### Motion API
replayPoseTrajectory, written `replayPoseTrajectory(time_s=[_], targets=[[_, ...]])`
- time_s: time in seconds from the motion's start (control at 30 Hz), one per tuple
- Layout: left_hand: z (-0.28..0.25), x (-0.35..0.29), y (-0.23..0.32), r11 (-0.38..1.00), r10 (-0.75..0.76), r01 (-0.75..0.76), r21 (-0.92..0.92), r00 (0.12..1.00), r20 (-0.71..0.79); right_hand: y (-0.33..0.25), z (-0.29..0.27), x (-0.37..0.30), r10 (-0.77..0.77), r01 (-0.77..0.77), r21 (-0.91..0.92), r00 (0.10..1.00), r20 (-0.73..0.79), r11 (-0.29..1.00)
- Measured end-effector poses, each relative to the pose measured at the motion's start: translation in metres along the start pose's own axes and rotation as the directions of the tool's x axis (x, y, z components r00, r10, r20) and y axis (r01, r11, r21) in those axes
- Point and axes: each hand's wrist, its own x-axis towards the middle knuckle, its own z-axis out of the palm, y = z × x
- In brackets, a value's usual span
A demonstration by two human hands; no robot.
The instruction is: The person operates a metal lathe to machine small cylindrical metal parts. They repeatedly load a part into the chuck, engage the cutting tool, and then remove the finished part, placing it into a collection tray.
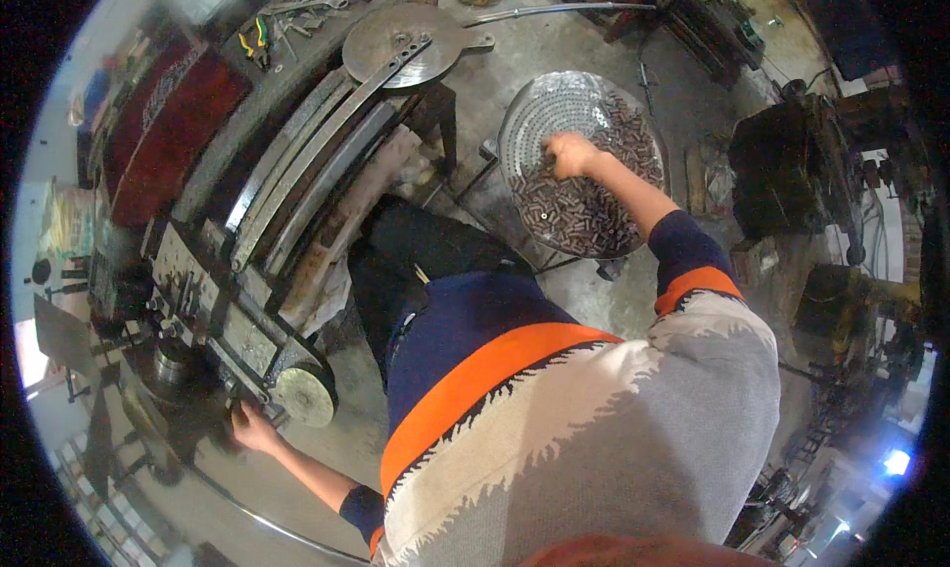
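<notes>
My right hand (571,155) is over a round, perforated metal tray (542,107), its fingers curled together at the edge of a heap of small brown metal cylinders (574,211). Whatever lies between those fingertips is too small to make out. Far to the left, my left hand (255,430) is closed at the front end of a long metal machine (242,339), beside its round pale disc (303,396). Dark machine parts blend with the left fingertips, so what they grip is unclear.
A flat steel bar (336,151) runs along the machine to a large round plate (406,47). Yellow-handled pliers (259,43) and wrenches (322,3) lie on the bench behind. Dark machinery (792,161) stands at the right. A curved metal rod (287,532) crosses the lower left.
</notes>
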Motion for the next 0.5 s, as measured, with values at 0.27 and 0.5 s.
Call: replayPoseTrajectory(time_s=[0.27, 0.5], targets=[[0.002, -0.002, 0.012, 0.995, -0.034, 0.037, -0.097, 0.999, 0.032, -0.007, 0.002, 0.009, 0.185, -0.187, 0.067, 0.982, 0.035, 0.980], [-0.029, 0.001, 0.046, 0.992, 0.126, -0.114, -0.061, 0.953, 0.275, -0.027, -0.023, 0.000, -0.006, 0.122, 0.359, 0.951, -0.309, 0.925]])
